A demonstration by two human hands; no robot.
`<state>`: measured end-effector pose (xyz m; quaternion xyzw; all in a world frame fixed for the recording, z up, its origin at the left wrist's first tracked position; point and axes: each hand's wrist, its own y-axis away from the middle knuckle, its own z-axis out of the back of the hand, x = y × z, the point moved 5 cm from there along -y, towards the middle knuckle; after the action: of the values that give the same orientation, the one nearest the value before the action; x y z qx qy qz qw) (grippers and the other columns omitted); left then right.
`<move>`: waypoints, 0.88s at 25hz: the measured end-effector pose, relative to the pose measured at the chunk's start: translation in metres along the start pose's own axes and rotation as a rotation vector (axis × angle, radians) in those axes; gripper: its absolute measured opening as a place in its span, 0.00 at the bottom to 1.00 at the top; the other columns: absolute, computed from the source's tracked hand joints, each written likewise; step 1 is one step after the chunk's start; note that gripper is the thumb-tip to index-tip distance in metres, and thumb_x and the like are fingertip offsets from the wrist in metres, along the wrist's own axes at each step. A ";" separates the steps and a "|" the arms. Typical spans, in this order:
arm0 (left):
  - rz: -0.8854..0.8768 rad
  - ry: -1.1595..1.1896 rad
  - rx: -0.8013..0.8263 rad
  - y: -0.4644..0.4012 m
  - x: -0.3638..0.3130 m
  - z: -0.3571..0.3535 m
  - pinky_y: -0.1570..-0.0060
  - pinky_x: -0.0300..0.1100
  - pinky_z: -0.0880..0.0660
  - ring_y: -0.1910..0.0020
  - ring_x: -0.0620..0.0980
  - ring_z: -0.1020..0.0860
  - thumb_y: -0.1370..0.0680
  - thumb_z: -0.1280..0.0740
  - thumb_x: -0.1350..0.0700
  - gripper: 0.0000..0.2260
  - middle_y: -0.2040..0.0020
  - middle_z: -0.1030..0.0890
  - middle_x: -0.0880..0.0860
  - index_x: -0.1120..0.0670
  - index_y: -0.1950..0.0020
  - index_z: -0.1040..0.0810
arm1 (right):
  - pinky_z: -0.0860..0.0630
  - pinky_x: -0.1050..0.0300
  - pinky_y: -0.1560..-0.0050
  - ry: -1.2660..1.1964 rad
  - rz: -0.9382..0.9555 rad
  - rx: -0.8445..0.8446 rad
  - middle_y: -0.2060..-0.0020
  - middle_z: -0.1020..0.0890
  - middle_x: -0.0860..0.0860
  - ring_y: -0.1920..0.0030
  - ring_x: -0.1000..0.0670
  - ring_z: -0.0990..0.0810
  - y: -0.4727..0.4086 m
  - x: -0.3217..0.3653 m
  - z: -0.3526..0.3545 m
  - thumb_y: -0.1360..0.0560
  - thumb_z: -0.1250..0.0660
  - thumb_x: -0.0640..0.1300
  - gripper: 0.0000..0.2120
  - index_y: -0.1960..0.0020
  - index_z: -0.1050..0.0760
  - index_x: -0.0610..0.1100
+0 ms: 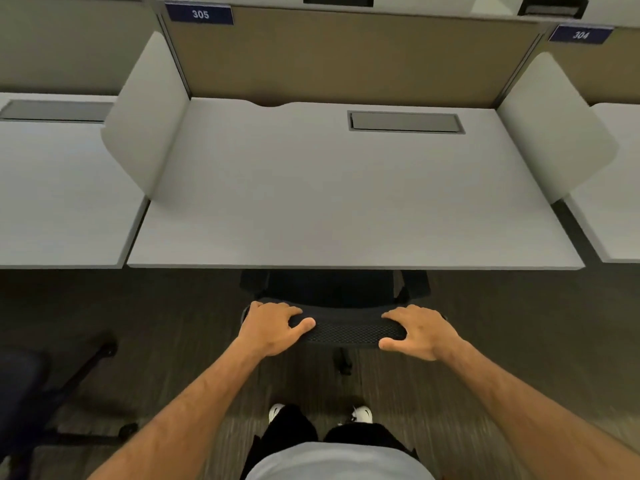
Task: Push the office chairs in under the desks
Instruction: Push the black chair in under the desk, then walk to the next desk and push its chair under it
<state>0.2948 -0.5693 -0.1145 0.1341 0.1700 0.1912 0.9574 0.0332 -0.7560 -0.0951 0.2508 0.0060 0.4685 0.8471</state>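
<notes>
While the desk (346,209) lies just beyond the fingers, the office chair (332,289) sits partly beneath it; left hand (273,329) and right hand (420,332) curl closed over its mesh backrest top (349,332).

Blue partition signs (200,14) read 305 and, rightward (580,35), 304.

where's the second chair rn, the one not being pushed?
Head view, lower left: the second chair stands out on the floor, left of the left hand, in front of the neighbouring desk.
</notes>
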 end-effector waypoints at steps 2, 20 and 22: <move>-0.016 0.001 0.069 -0.007 0.003 0.007 0.36 0.54 0.30 0.41 0.45 0.22 0.27 0.59 0.21 0.41 0.39 0.18 0.45 0.43 0.31 0.23 | 0.25 0.49 0.44 -0.055 -0.016 0.062 0.43 0.19 0.57 0.48 0.56 0.25 -0.010 -0.001 0.012 0.33 0.58 0.84 0.46 0.35 0.25 0.55; 0.818 0.333 -0.555 0.239 -0.005 0.037 0.31 0.47 0.34 0.28 0.47 0.31 0.20 0.40 0.33 0.28 0.26 0.28 0.46 0.46 0.24 0.31 | 0.27 0.51 0.41 -0.124 0.878 0.152 0.38 0.21 0.58 0.42 0.58 0.25 -0.064 0.221 0.074 0.22 0.48 0.70 0.27 0.33 0.27 0.56; 0.960 0.344 -0.606 0.300 -0.013 0.028 0.30 0.48 0.34 0.27 0.48 0.32 0.20 0.40 0.34 0.29 0.25 0.29 0.47 0.46 0.23 0.32 | 0.27 0.52 0.38 -0.104 1.015 0.183 0.40 0.22 0.59 0.39 0.57 0.27 -0.041 0.274 0.067 0.22 0.49 0.72 0.31 0.28 0.30 0.55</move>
<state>0.1982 -0.3123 0.0114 -0.1165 0.1808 0.6618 0.7182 0.2354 -0.5840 0.0076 0.3183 -0.1176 0.8047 0.4871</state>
